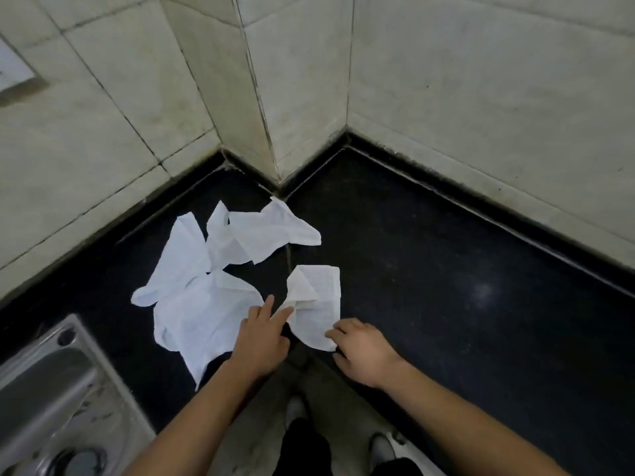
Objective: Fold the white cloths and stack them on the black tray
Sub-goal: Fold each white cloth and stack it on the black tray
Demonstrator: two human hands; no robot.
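A steel sink (pixel 44 383) lies well to the left of the left hand (pixel 261 341), its drain showing at the bottom. On the black tabletop (pixel 446 286), one half-folded cloth (pixel 319 297) lies between the hands. The left hand is spread, two straight fingers (pixel 285 312) touching the cloth's left edge. The right hand (pixel 364 352) is narrow, pinching its near corner. Beyond and left of the left hand lies a heap of loose cloths (pixel 202 304), about four, overlapping.
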